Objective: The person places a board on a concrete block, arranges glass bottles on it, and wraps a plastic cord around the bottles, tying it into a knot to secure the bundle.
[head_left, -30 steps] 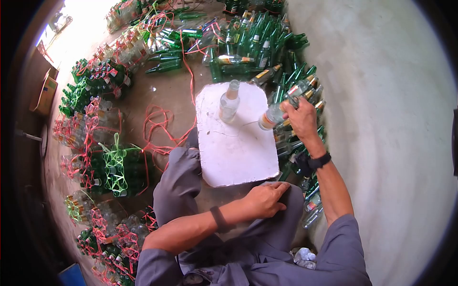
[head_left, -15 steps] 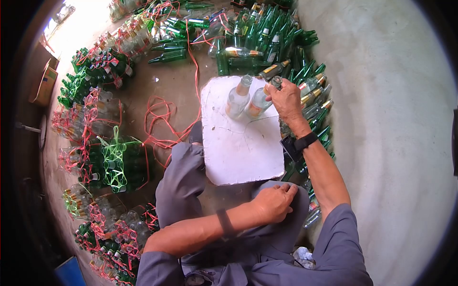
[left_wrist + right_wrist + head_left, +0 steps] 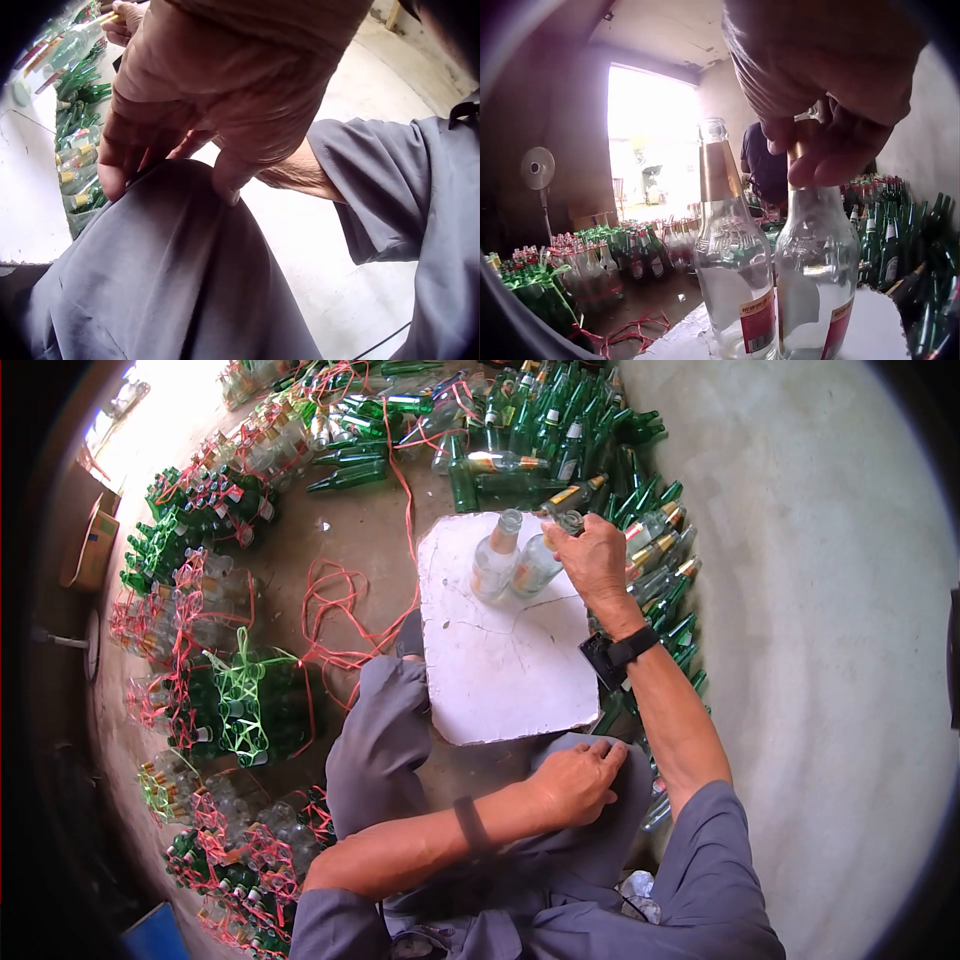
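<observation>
My right hand (image 3: 595, 560) pinches a clear glass bottle (image 3: 535, 570) by its gold-wrapped neck. That bottle stands upright on a white board (image 3: 510, 680), near its far edge. Just left of it stands a matching clear bottle (image 3: 492, 568), also upright. In the right wrist view, the held bottle (image 3: 816, 277) and its neighbour (image 3: 731, 270) stand side by side with red labels low on their bodies, and my fingers cover part of the held neck. My left hand (image 3: 575, 785) rests on my knee, holding nothing; the left wrist view shows its fingers draped over the trouser cloth.
Loose green and clear bottles (image 3: 560, 440) lie heaped beyond and right of the board, along the pale wall (image 3: 800, 610). At left, bottle bundles (image 3: 240, 710) are tied with red and green strapping. Red strapping (image 3: 335, 605) trails over the floor. Another person (image 3: 763, 161) is behind the bottles.
My right hand has brought the tilted clear bottle from the board's right side leftward and upright beside the other bottle. My left hand has stayed on the knee.
</observation>
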The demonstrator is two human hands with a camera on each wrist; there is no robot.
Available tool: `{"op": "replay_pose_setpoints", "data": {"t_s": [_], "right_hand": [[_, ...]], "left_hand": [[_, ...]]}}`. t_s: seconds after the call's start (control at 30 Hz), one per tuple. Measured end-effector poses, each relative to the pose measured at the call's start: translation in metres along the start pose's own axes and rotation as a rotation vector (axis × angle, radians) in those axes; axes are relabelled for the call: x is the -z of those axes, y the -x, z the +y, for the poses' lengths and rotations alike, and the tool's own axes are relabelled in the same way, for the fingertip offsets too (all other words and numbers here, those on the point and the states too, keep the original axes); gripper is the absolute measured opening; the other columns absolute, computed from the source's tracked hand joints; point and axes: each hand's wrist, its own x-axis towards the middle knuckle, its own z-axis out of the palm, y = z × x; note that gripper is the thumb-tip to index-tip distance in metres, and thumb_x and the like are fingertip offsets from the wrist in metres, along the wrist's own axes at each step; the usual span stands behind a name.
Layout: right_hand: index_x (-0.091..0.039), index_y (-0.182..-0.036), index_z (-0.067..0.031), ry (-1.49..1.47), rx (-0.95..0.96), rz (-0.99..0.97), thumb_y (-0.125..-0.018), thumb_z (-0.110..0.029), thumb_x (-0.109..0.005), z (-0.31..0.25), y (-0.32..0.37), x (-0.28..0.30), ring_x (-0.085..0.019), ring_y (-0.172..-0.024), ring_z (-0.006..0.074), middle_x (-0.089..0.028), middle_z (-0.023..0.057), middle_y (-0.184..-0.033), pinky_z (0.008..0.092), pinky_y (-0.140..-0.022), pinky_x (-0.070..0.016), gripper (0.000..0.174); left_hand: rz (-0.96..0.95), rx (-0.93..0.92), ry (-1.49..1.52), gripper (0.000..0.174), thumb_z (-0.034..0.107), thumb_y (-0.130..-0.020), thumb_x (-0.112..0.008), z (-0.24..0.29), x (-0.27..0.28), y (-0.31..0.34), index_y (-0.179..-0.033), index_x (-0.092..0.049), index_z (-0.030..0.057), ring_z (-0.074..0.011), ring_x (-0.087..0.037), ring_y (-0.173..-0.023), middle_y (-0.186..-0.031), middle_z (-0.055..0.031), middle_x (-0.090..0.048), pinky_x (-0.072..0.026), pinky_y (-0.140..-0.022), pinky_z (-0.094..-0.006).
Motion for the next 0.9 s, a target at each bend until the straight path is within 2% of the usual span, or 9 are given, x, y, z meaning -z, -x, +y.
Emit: {"op": "replay_pose_setpoints", "data": {"t_s": [0.07, 0.4, 0.47, 0.57, 0.6, 0.63, 0.7, 0.83, 0.9], "right_hand": [[-0.063, -0.071, 0.0049, 0.041, 0.006, 0.028, -0.079, -0.036, -0.078, -0.001, 0.002, 0.000, -0.066, -0.063, 0.0428, -0.063, 0.0248, -0.064, 0.0450, -0.060, -0.0537, 0.045], [-0.068, -0.081, 0.0053, 0.134, 0.005, -0.018, -0.079, -0.039, -0.077, -0.004, 0.012, 0.012, -0.068, -0.072, 0.0417, -0.068, 0.0251, -0.073, 0.0448, -0.066, -0.0549, 0.046], [-0.070, -0.090, 0.0025, -0.011, 0.073, -0.027, -0.082, -0.039, -0.076, 0.007, 0.021, 0.015, -0.068, -0.071, 0.0327, -0.070, 0.0182, -0.077, 0.0400, -0.070, -0.0534, 0.043], [-0.072, -0.094, 0.0013, 0.064, -0.004, -0.140, -0.081, -0.040, -0.074, 0.027, 0.042, 0.040, -0.070, -0.083, 0.0371, -0.072, 0.0215, -0.087, 0.0415, -0.075, -0.0547, 0.043], [-0.071, -0.093, -0.0005, 0.118, -0.032, -0.144, -0.085, -0.037, -0.073, 0.040, 0.055, 0.047, -0.069, -0.074, 0.0286, -0.070, 0.0159, -0.079, 0.0376, -0.072, -0.0530, 0.038], [-0.071, -0.093, -0.0005, 0.138, -0.058, -0.131, -0.085, -0.037, -0.073, 0.054, 0.069, 0.057, -0.069, -0.074, 0.0286, -0.070, 0.0159, -0.079, 0.0376, -0.072, -0.0530, 0.038], [-0.069, -0.084, 0.0001, 0.104, -0.192, -0.260, -0.085, -0.037, -0.069, 0.085, 0.103, 0.080, -0.064, -0.077, 0.0444, -0.067, 0.0235, -0.080, 0.0471, -0.069, -0.0518, 0.037], [-0.066, -0.078, 0.0018, 0.274, -0.448, -0.274, -0.086, -0.033, -0.063, 0.176, 0.233, 0.101, -0.063, -0.080, 0.0471, -0.065, 0.0256, -0.080, 0.0531, -0.072, -0.0502, 0.036], [-0.066, -0.078, 0.0034, 0.370, -0.533, -0.427, -0.086, -0.032, -0.062, 0.219, 0.320, 0.109, -0.064, -0.083, 0.0462, -0.066, 0.0269, -0.084, 0.0549, -0.074, -0.0500, 0.036]], "left_hand": [[-0.024, 0.012, -0.008, 0.070, 0.021, -0.080, -0.074, 0.002, 0.003, 0.000, -0.137, -0.043, -0.0061, -0.0395, -0.060, -0.112, -0.129, -0.0232, -0.056, -0.0509, -0.092, -0.0434], [0.004, -0.008, -0.048, 0.071, 0.023, -0.080, -0.074, -0.002, -0.005, -0.002, -0.137, -0.043, -0.0057, -0.0390, -0.058, -0.117, -0.134, -0.0239, -0.054, -0.0502, -0.095, -0.0432], [-0.005, -0.018, -0.028, 0.071, 0.023, -0.080, -0.074, -0.002, -0.004, -0.002, -0.137, -0.043, -0.0059, -0.0396, -0.058, -0.117, -0.133, -0.0243, -0.054, -0.0497, -0.096, -0.0433], [-0.011, -0.022, 0.003, 0.069, 0.023, -0.080, -0.073, 0.001, 0.005, -0.002, -0.136, -0.044, -0.0058, -0.0408, -0.058, -0.117, -0.131, -0.0253, -0.056, -0.0487, -0.097, -0.0437], [0.001, -0.010, 0.013, 0.068, 0.023, -0.080, -0.073, 0.002, 0.007, -0.002, -0.135, -0.045, -0.0055, -0.0414, -0.058, -0.116, -0.129, -0.0258, -0.057, -0.0483, -0.098, -0.0440], [-0.024, -0.034, 0.022, 0.068, 0.023, -0.080, -0.073, 0.003, 0.007, -0.002, -0.135, -0.045, -0.0055, -0.0414, -0.058, -0.116, -0.129, -0.0258, -0.057, -0.0483, -0.098, -0.0440], [0.022, -0.039, -0.003, 0.066, 0.024, -0.081, -0.073, 0.003, 0.007, -0.002, -0.134, -0.047, -0.0048, -0.0422, -0.059, -0.115, -0.128, -0.0266, -0.058, -0.0485, -0.098, -0.0442], [0.053, -0.060, 0.003, 0.068, 0.022, -0.079, -0.075, 0.000, 0.000, -0.002, -0.135, -0.047, -0.0041, -0.0420, -0.058, -0.117, -0.129, -0.0271, -0.058, -0.0475, -0.099, -0.0444], [0.038, -0.063, 0.014, 0.068, 0.020, -0.079, -0.076, 0.000, -0.002, -0.002, -0.136, -0.047, -0.0033, -0.0419, -0.058, -0.117, -0.129, -0.0265, -0.058, -0.0476, -0.099, -0.0444]]}}
